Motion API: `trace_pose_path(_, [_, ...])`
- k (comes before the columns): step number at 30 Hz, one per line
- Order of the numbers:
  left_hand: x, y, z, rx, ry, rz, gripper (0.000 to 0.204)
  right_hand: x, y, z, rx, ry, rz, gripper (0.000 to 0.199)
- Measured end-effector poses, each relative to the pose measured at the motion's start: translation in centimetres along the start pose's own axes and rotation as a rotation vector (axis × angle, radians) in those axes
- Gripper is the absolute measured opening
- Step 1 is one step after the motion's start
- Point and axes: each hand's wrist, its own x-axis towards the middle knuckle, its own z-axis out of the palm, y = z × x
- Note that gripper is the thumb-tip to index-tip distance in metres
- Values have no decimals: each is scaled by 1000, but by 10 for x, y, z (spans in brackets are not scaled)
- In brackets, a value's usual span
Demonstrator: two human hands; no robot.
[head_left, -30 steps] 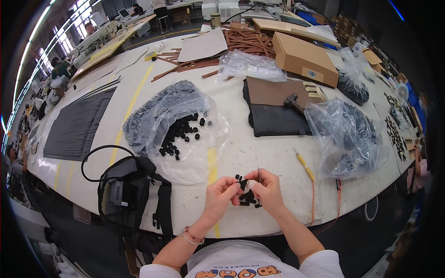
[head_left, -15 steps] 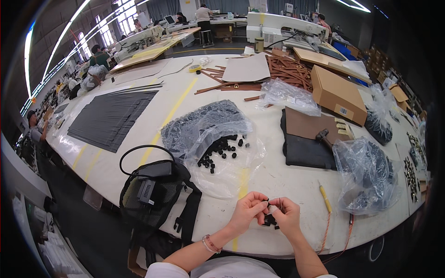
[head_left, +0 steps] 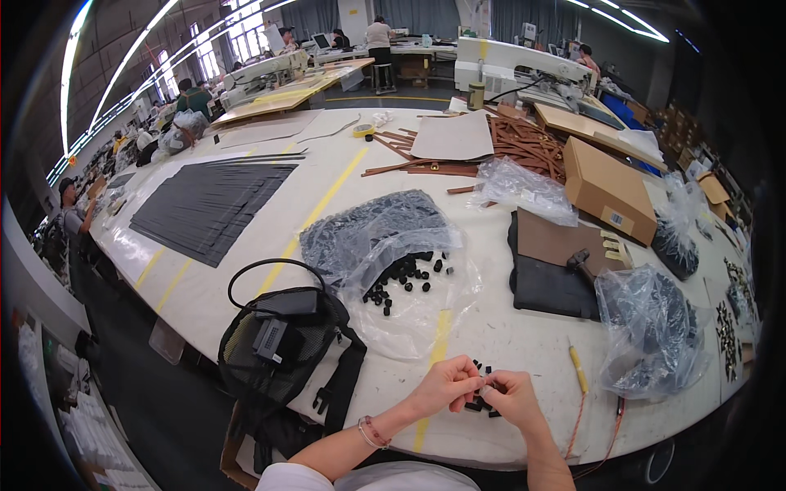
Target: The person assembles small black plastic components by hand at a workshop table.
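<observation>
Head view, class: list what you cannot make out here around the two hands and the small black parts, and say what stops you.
1. The piece pinched between the left hand and right hand: fingertips cover it, too small.
2. The small black parts on the table: partly under both hands, shape too small to tell.
3. The clear bag at right: crinkled plastic blurs its dark contents.
4. The black mesh bag: mesh veils what is inside.

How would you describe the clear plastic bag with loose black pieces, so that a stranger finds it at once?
Start at the big pale work table and find the black mesh bag hanging at its near edge. Just right of it lies the clear plastic bag, open and flat, with small black pieces scattered on it. The other plastic bags nearby are bunched and full.
</observation>
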Motion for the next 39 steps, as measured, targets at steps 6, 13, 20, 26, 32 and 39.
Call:
trace_pose_path(6, [-1, 0, 20, -116, 230, 139, 12, 3, -2, 12, -140, 282, -224, 8])
trace_pose_path(13, [-7, -15, 25, 565, 443, 463, 12, 0, 0, 20, -188, 378, -226, 7])
trace_pose_path(20, [-6, 1, 19, -163, 203, 108, 11, -2, -5, 20, -397, 391, -419, 4])
trace_pose_path(26, [-5, 1, 15, -394, 54, -52, 15, 0, 0, 18, -621, 435, -764, 7])
trace_pose_path(32, [-8, -3, 15, -286, 16, -7, 9, -6, -2, 19, -372, 395, -542, 9])
trace_pose_path(39, [-7, -1, 19, -229, -67, 40, 9, -8, -3, 15, -124, 342, -319, 11])
